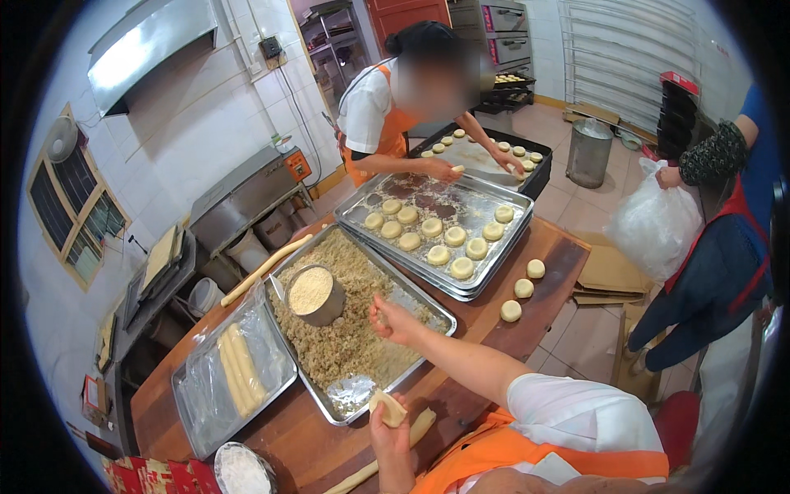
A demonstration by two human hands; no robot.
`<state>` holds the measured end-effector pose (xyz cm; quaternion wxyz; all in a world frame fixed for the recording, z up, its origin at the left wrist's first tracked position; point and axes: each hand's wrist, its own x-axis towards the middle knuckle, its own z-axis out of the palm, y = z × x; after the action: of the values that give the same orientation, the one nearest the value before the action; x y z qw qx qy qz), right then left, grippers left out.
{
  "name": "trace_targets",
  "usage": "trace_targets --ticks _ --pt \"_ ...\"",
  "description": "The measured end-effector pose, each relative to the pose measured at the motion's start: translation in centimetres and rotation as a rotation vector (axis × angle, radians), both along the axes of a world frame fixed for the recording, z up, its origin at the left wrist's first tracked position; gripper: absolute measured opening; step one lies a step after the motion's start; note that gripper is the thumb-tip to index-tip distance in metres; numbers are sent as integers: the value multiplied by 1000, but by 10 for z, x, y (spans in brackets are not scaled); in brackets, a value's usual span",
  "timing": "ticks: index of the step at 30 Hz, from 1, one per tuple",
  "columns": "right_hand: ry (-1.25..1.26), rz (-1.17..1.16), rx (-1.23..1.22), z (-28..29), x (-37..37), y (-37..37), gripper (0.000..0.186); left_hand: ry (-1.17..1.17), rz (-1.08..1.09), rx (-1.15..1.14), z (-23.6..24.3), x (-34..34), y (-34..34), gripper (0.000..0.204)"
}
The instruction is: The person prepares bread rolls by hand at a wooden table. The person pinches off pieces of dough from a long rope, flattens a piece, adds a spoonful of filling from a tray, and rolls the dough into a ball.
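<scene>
My left hand (pixel 390 443) holds a flattened piece of pale dough (pixel 388 407), cupped at the near edge of the filling tray. Above the crumbly brown filling (pixel 346 350) is my right hand (pixel 397 321), its fingers curled closed; whatever they hold cannot be made out. The filling lies heaped in a large metal tray (pixel 309 387). A metal pot of pale crumbs (pixel 311 292) stands in the filling, toward the far left. A long dough rope (pixel 362 476) lies on the wooden table beside my left hand.
Stacked trays (pixel 485 284) hold round pastries, with a few more pastries (pixel 523 288) on the table. A co-worker (pixel 370 123) handles pastries opposite. Plastic-covered dough strips (pixel 239 370) and a flour bowl (pixel 243 471) sit left. Another person holds a plastic bag (pixel 658 226) at right.
</scene>
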<state>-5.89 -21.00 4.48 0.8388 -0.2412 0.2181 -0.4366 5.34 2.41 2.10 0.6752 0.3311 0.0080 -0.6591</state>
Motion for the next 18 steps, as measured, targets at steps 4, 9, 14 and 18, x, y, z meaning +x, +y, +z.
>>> trace_targets --ticks 4,9,14,18 --pt "245 -46 -174 -5 0 0 53 7 -4 -9 2 -3 -1 33" --pt "318 -65 -242 0 -7 2 46 4 2 7 12 -9 -8 28" --pt "216 74 -182 15 -15 4 38 -118 26 -23 13 -5 -15 27" --pt "-81 132 -39 13 -16 -1 38 -174 30 -47 13 -2 -20 27"
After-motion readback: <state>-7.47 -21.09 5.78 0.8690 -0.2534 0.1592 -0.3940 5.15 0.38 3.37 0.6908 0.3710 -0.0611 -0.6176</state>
